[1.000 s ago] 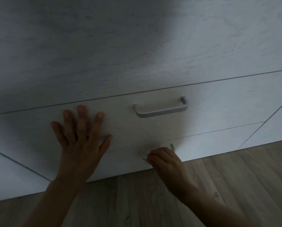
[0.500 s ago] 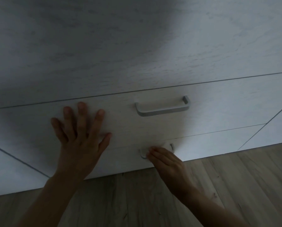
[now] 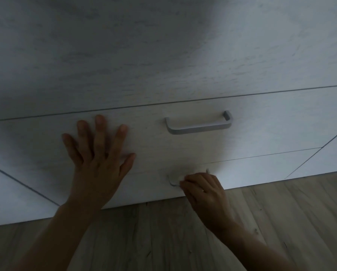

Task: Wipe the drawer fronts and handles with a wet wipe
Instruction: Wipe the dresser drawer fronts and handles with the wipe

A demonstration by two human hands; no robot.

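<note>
The right hand (image 3: 202,190) is pinching the wet wipe (image 3: 174,178) around the bottom drawer handle (image 3: 207,170) as the flat left hand (image 3: 97,165) is bracing the drawer front above (image 3: 261,130); hard rubbing risks pulling the bottom drawer open.

The right grip (image 3: 202,189) pinches a white wipe (image 3: 173,178) against the lower handle (image 3: 207,170). Up and left of it, the left grip (image 3: 99,161) lies flat, fingers spread, on the drawer front (image 3: 261,133); the upper handle (image 3: 199,125) sits above.
</note>
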